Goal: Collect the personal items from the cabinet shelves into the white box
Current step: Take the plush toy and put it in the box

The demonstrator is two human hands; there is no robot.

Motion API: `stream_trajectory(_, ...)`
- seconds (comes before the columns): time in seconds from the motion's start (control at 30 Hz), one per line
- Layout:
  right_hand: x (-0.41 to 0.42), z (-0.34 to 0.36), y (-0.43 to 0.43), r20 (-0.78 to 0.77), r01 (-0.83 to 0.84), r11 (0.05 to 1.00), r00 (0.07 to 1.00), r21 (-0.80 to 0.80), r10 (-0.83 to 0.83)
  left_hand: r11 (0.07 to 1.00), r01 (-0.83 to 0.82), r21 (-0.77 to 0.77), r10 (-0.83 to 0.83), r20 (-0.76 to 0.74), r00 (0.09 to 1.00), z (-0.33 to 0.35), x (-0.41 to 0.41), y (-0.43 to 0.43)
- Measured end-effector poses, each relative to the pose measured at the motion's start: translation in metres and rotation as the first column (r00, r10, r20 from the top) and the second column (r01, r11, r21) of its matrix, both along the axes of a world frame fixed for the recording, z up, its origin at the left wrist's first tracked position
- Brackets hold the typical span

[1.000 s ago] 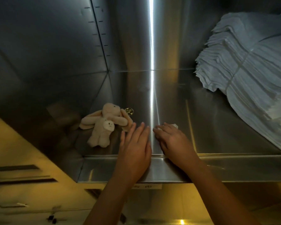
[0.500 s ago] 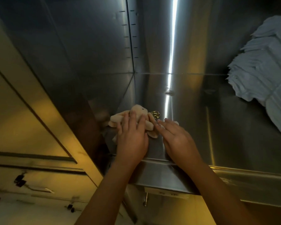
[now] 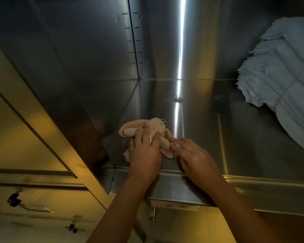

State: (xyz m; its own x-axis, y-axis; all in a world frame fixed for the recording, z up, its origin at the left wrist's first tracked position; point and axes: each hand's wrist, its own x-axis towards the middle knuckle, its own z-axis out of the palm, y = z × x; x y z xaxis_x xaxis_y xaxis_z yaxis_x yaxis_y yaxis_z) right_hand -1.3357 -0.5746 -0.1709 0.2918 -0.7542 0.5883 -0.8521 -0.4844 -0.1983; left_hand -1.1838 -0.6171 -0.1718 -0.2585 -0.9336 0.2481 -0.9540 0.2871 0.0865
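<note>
covering plush bunny (image 3: pixel 155 125), left hand (image 3: pixel 145 155)

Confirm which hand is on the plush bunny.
The left hand, laid over the plush bunny; the right hand rests beside it on the steel shelf.
</note>
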Motion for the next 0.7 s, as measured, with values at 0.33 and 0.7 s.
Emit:
stream_trajectory(0.33, -0.047, -0.01, 0.039, -0.043, 0.166, 0.965, 0.986, 0.203, -0.161, 0.983, 0.176, 0.043, -0.174, -0.056, 0.983, 0.0, -0.029, 0.041)
stream_trajectory(0.7, -0.057, -0.012, 0.049, -0.051, 0.208, 0.932, 0.978, 0.297, -0.202, 0.989, 0.1, 0.106, -0.092, -0.083, 0.992, 0.001, -0.044, 0.049)
